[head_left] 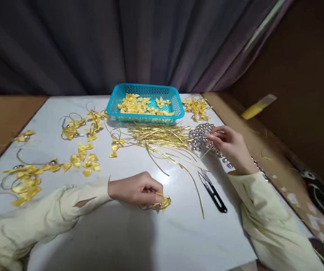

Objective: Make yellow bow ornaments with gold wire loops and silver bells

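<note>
My left hand (136, 189) rests on the white table (156, 233) with its fingers pinched on a small yellow ribbon bow (164, 202) that has a thin wire loop on it. My right hand (229, 147) reaches into a heap of silver bells (200, 136) at the right, fingers curled together over them; whether it holds one is hidden. Between the hands lies a bundle of gold wire strands (162, 137). Black thread snips (212, 191) lie just left of my right forearm.
A blue plastic basket (114, 101) of yellow bows stands at the back centre. Finished bows with loops and bells (77, 126) are scattered over the left half, and another pile of bows (196, 107) lies right of the basket. A yellow tube (256, 107) lies off the table's right edge.
</note>
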`<state>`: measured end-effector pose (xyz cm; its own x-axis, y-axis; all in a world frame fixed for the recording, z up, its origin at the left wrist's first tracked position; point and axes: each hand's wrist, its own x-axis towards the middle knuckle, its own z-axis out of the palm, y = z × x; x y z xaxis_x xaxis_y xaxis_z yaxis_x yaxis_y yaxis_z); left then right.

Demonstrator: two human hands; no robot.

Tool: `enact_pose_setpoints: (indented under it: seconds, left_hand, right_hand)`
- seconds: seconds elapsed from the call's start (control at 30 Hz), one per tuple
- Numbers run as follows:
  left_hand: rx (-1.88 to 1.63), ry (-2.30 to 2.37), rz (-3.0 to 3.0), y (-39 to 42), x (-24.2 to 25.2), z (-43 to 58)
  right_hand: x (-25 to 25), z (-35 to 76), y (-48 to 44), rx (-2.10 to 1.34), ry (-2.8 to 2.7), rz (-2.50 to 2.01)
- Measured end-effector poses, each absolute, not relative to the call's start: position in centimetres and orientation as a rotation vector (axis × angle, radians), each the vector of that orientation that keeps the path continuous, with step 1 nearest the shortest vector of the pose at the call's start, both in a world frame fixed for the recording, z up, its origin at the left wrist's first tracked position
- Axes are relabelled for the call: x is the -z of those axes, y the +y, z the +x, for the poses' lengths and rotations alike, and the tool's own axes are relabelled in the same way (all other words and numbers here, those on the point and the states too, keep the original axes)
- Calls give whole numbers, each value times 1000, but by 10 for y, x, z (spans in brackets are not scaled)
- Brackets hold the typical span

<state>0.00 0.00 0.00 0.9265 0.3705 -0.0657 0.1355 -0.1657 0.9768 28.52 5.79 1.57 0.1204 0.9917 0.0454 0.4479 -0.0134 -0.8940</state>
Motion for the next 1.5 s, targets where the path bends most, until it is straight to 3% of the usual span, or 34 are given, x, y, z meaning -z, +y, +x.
enact_pose_setpoints:
  seconds: [0.33, 0.6, 0.77, 1.2, 1.5]
  left_hand:
    - [-476, 428, 2015, -1, -17, -4]
    - [-467, 467, 1949, 1, -31, -4]
    - [-439, 495, 1854, 2, -33, -3]
    - [-521, 446, 2055, -1, -37, -3]
    - [-523, 461, 2088, -1, -36, 0]
  right_hand:
    - [-48, 253, 24, -1438, -1563, -1145]
    - [-65, 229, -8, -1490, -1967, -1051]
    - [-64, 218, -17, -1335, -2158, -1017]
    - [-59, 209, -17, -1827, -1924, -1105]
    - [-58, 208, -18, -1920, -1823, -1096]
